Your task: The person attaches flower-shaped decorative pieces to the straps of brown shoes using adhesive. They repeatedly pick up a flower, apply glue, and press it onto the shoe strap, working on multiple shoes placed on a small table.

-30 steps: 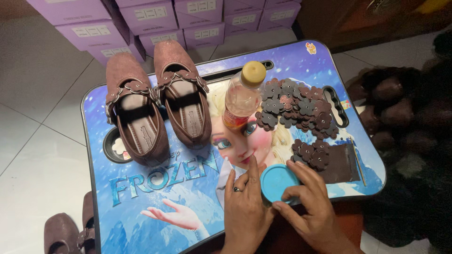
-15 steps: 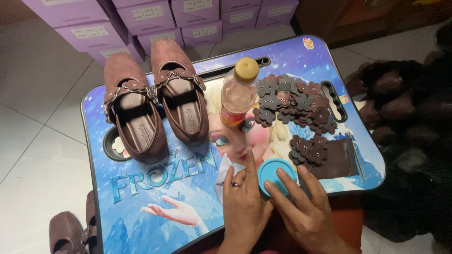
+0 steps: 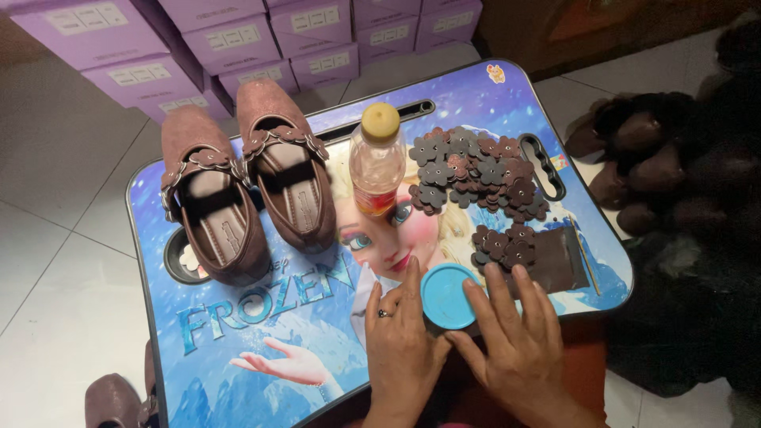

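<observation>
Both hands lie flat on the tray, palms down, fingers spread, gripping nothing. Left hand (image 3: 404,337) wears a ring; its fingertips touch the left edge of the small round blue plastic lid (image 3: 449,296). Right hand (image 3: 515,341) has its index finger on the lid's right edge, the other fingers reaching toward the flat brown leather piece (image 3: 559,260). The lid sits flat near the front edge of the blue cartoon-printed lap tray (image 3: 238,333), pinched lightly between the two hands.

Just beyond the right fingertips: a small cluster of dark brown flower-shaped leather cutouts (image 3: 503,244) on the leather piece. Further back is a bigger loose pile of the same flowers (image 3: 476,174). Left of that stands a clear plastic bottle with a yellow cap (image 3: 377,162), upright, contents unclear. Left again is a pair of brown suede strap shoes (image 3: 246,190) with flower trim, side by side.

Off the tray: purple shoeboxes (image 3: 230,40) stacked behind, more brown shoes (image 3: 634,166) on the floor right, another at the lower left (image 3: 115,400).

Risks, as I judge them: the lid is near the front edge and any sideways push could slide it off. The bottle is tall and narrow, so a bumped tray would likely tip it onto the flower pile. A sweep of the right fingers would scatter the small cluster.
</observation>
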